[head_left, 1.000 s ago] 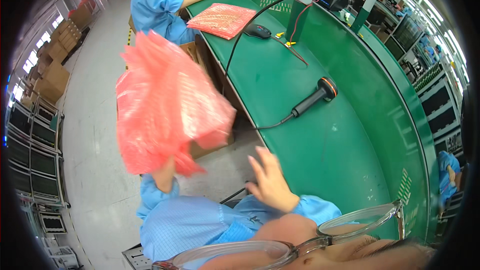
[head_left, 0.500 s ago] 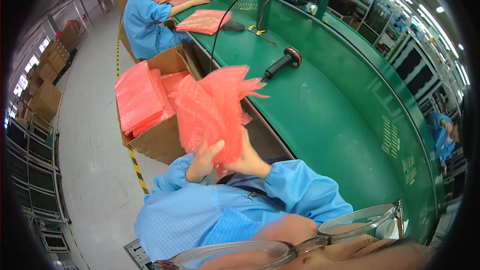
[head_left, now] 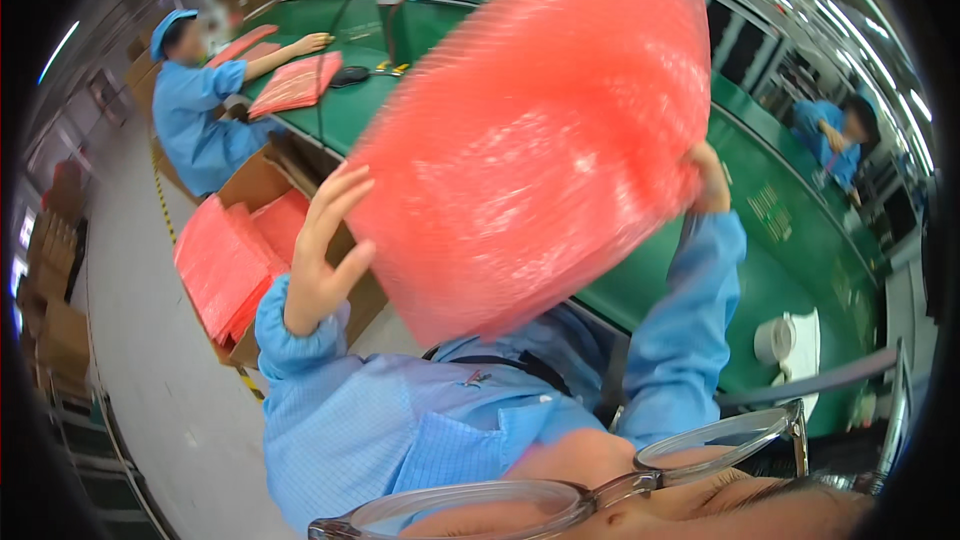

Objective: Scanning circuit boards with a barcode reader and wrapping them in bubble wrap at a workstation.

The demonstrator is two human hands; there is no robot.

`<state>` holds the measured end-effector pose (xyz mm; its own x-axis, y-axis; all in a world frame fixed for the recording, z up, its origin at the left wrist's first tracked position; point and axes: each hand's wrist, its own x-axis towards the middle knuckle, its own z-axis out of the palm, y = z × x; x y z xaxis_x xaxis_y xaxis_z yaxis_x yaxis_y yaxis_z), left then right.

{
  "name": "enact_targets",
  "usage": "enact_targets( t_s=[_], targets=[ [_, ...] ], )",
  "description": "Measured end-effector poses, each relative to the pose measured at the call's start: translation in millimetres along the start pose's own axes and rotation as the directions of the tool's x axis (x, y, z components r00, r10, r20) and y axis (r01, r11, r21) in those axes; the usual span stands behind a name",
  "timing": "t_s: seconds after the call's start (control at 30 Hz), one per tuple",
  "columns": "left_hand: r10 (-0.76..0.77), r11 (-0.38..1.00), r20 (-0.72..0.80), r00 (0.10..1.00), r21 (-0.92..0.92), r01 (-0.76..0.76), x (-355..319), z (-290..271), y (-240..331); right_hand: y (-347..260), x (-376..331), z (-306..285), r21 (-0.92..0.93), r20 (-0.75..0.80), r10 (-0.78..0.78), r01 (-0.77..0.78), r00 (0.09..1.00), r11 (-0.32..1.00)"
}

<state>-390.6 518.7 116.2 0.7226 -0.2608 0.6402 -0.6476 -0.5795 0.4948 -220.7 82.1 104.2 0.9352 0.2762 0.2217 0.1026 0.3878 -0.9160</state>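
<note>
1. A worker in a blue smock held a stack of pink bubble-wrap bags [head_left: 540, 140] up in front of the head camera, above the edge of a long green workbench [head_left: 780, 240].
2. The left hand [head_left: 325, 255] lay flat and open against the stack's lower left edge, fingers spread and pointing up.
3. The right hand [head_left: 708, 180] gripped the stack's right edge, its fingers mostly hidden behind the bags.
4. Below and to the left, an open cardboard box [head_left: 255, 185] on the floor beside the bench held more pink bags [head_left: 225, 260].
5. Farther along the bench, a co-worker [head_left: 200, 100] in blue reached over another pile of pink bags [head_left: 295, 85].
6. A white roll of tape [head_left: 772, 340] sat on the bench near the worker's right sleeve.
</note>
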Motion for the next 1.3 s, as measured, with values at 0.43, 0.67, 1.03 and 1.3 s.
enact_targets(
  t_s=[0.43, 0.67, 1.03, 1.3],
  targets=[
    [-0.318, 0.943, 0.209, 0.925, -0.035, 0.332, 6.4, 118.8, -140.5, 93.0, -28.9, -9.0, -0.240, -0.545, 0.267, -0.453, 0.795, 0.859],
    [-0.516, 0.308, 0.706, 0.485, -0.376, 0.874, 81.9, 138.7, -139.1, 119.1, -34.0, 24.9, -0.083, -0.277, 0.355, -0.390, 0.893, 0.917],
    [-0.178, 0.427, 0.412, 0.894, -0.786, 0.447, 120.1, 156.6, -107.9, 98.3, -34.5, 26.3, 0.083, -0.304, -0.050, 0.079, 0.951, 0.993],
    [-0.434, 0.480, 0.624, 0.649, -0.450, 0.753, 111.6, 185.7, -172.6, 136.8, -22.6, 11.5, 0.098, -0.464, 0.180, -0.151, 0.868, 0.984]
  ],
)
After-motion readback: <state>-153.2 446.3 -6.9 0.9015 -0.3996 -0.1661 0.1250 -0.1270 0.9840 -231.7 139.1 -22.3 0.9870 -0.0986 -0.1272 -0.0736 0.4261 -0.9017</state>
